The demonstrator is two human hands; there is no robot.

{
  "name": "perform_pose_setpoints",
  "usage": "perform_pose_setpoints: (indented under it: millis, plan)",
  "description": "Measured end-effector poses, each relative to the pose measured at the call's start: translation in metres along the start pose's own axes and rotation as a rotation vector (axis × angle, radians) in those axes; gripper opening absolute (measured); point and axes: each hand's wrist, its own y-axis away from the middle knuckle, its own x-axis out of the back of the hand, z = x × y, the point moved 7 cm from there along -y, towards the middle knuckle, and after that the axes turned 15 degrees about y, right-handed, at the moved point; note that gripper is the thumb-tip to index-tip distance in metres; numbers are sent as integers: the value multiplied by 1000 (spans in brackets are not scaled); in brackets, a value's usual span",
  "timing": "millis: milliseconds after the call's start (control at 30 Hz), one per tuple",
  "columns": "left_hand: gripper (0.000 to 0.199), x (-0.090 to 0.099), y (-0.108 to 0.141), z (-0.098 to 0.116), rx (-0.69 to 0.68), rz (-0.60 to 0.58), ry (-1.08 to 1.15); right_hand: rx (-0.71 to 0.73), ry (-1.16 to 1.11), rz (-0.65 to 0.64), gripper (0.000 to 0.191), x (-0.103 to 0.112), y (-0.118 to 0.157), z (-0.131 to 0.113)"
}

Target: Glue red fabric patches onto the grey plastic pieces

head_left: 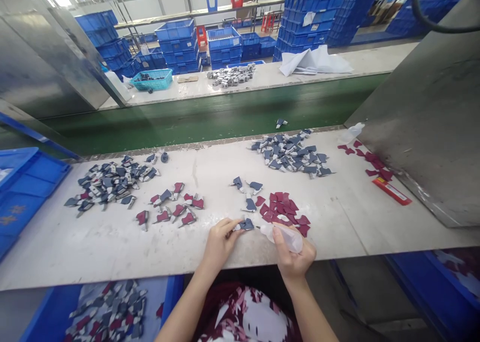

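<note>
My left hand [221, 242] pinches a small grey-and-white plastic part [246, 225] just above the white table. In my right hand [296, 254] is a translucent squeeze bottle [287, 238], its thin dark tip pointing left, close to the grey part. Beyond the bottle lies a pile of dark red flat pieces [281, 207]. A few loose grey parts [251, 203] rest just past my left hand. Farther left, several parts with red pieces on them [178, 210] are spread out. What the bottle contains, I cannot make out.
Heaps of grey parts lie at left [112, 179] and back right [290, 152]. Blue bins stand at the left edge [30, 182] and below the table [172, 297]. A metal panel [431, 132] bounds the right side, near a red packet [392, 191]. A green conveyor belt [225, 112] runs behind.
</note>
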Motion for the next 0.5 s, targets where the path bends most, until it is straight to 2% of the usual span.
perform_pose_setpoints:
  millis: [67,233,400,500]
  plan:
    - [25,0,0,0,-4,1,2,-11,-20,13,13,1,2,3]
    - [26,-1,-1,0,-14,-9,18,-164,-130,18,20,-3,8,15]
    - [25,0,-1,1,-17,2,40,-187,-164,-125,19,-14,11,8]
    - [26,-1,-1,3,-31,-3,45,-167,-152,-152,19,-18,10,3]
